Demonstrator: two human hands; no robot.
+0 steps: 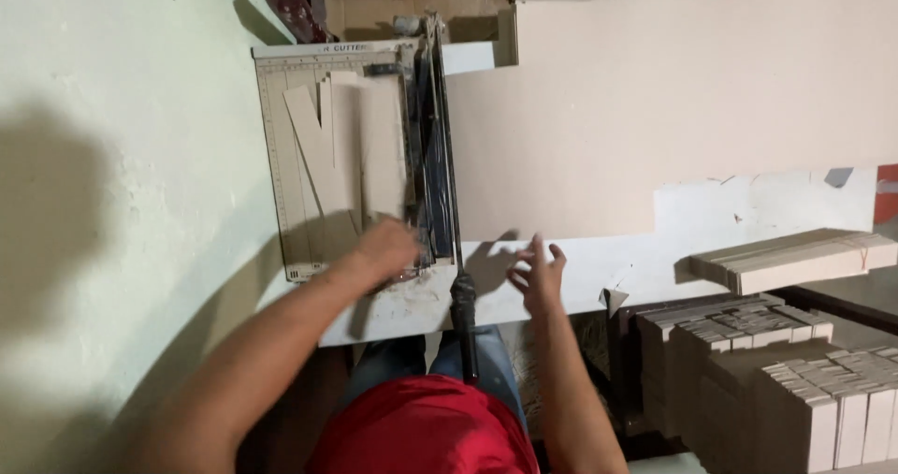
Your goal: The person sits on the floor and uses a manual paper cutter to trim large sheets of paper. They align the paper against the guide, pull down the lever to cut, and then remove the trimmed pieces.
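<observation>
The strips of tan card (341, 151) lie on the bed of the paper cutter (281, 184), fanned a little, their near ends under my left hand (388, 247). That hand presses flat on them beside the blade; I cannot tell whether its fingers curl round anything. My right hand (538, 273) hovers open and empty over the white table (580, 268), just right of the cutter's black handle (464, 296). To do this well I judge the strips want squaring against the bed's ruled edge, the left hand clear of the blade line. The big board sheet (655, 100) and stacked cut pieces (795, 259) lie further right.
</observation>
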